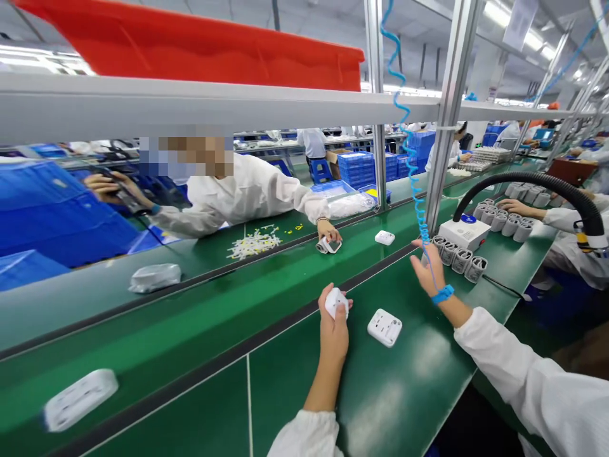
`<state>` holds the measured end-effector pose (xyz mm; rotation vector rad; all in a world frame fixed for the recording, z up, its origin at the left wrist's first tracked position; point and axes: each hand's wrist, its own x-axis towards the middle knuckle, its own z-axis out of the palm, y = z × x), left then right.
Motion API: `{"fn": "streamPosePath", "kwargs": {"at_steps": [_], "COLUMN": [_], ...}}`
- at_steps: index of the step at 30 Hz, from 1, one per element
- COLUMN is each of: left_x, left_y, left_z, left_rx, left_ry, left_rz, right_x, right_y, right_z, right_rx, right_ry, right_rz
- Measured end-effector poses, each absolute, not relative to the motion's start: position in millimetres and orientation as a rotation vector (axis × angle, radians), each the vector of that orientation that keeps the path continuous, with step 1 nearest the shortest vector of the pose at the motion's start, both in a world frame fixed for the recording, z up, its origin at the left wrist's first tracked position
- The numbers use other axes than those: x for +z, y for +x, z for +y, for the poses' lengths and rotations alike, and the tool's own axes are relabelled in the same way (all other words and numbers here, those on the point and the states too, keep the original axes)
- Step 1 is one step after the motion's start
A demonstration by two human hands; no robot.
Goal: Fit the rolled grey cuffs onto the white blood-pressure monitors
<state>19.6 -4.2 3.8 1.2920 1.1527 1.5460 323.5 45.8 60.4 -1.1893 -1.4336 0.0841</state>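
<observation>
My left hand (pixel 334 327) is closed around a small white rounded plastic device (pixel 337 303), held above the near edge of the belt. On the green bench to its right lies a similar white device (pixel 385 327), its slotted face up. My right hand (pixel 431 271) is raised over the bench with thumb and fingers apart, nothing visible in it. A blue strap (pixel 443 294) circles that wrist. Just beyond the right hand are several grey rolled cuffs (pixel 461 260) in a row, beside a white box (pixel 464 233) with a black hose.
A green belt (pixel 209 317) carries white devices (pixel 80 400). Across it, a person's hand (pixel 328 231) holds a white device with a cuff, near a pile of small white and yellow parts (pixel 255 244). A metal post (pixel 450 120) and coiled blue cord (pixel 413 158) rise ahead.
</observation>
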Motion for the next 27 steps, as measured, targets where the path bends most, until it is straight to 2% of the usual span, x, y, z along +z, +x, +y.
{"fn": "streamPosePath", "kwargs": {"at_steps": [3, 8, 14, 22, 27], "left_x": [5.1, 3.4, 6.0, 7.2, 12.9], "left_y": [20.1, 21.7, 27.4, 29.4, 36.5], "left_z": [1.1, 9.0, 7.9, 10.1, 4.3], "left_rx": [1.613, 1.642, 1.613, 1.555, 1.490], "left_ry": [1.011, 0.790, 0.828, 0.981, 1.155], "left_rz": [1.055, 0.941, 0.954, 0.984, 1.060], "right_x": [46.9, 13.1, 7.9, 22.8, 27.8], "right_y": [360.2, 352.6, 313.2, 256.2, 267.3], "right_z": [62.6, 69.8, 58.8, 85.1, 87.2], "right_rx": [-0.135, 0.002, 0.188, 0.480, 0.450], "right_ry": [-1.385, -1.624, -1.327, -1.328, -1.089], "right_rz": [-1.377, -1.507, -1.724, -1.817, -1.958]}}
